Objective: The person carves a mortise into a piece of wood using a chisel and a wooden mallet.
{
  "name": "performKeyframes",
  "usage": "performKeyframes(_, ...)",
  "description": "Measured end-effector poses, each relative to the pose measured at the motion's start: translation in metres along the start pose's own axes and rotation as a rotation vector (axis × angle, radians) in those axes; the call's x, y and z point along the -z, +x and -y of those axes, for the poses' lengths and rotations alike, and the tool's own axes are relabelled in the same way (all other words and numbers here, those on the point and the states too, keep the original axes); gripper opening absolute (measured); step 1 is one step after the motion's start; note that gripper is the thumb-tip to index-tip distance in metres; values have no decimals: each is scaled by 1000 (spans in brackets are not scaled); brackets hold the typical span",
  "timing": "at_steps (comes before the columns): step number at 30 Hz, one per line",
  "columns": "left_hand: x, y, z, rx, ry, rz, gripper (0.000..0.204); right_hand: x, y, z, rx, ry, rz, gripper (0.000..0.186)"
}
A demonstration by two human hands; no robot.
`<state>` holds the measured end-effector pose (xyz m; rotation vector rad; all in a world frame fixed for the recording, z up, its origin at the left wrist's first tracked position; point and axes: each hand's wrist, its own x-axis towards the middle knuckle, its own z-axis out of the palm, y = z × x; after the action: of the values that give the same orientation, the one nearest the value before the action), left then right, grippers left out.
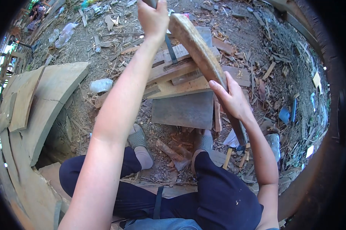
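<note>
My left hand (153,19) is raised at the top of the view, closed around a dark handle. Below the fist a narrow, dark blade-like strip (171,50) points down toward the wood; it looks like part of the same tool, though the hand hides the join. My right hand (234,96) grips a long, thick wooden plank (199,46) with rough brown faces. The plank slants from the upper middle to the lower right, its upper end near the left hand. Under it lie stacked wood pieces (180,71) and a grey flat board (182,109).
Curved wooden boards (58,96) are piled at the left. A clear plastic container (101,85) and a white plastic bag (65,34) lie on the dirt. Wood scraps and chips litter the ground. My sandalled feet (136,138) flank the grey board. A person (37,13) is at the far left.
</note>
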<state>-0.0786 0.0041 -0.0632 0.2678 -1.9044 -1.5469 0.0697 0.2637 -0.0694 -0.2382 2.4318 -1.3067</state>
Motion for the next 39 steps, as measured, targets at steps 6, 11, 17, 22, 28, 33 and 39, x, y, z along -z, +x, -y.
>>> performKeyframes(6, -15, 5, 50, 406, -71, 88, 29, -6, 5, -3, -90, 283, 97, 72)
performKeyframes(11, -2, 28, 71, 450, -134, 174, 34, -20, 8, 2, -67, 212, 14, 77)
performKeyframes(17, 36, 35, 2, 279, -141, 546, 28, -24, 8, -4, -63, 230, -19, 77)
performKeyframes(22, 69, -2, -54, 239, 86, 696, 41, -24, 2, -8, -52, 214, -29, 77)
performKeyframes(28, 112, -86, -40, 103, 740, 993, 66, -25, 2, -16, -123, 448, 44, 75)
performKeyframes(33, 120, -96, -29, -251, 859, 1106, 68, -19, -3, -10, -152, 507, 71, 73)
performKeyframes(39, 109, -74, -15, -360, 824, 1056, 55, 4, -8, 2, -133, 279, 61, 70)
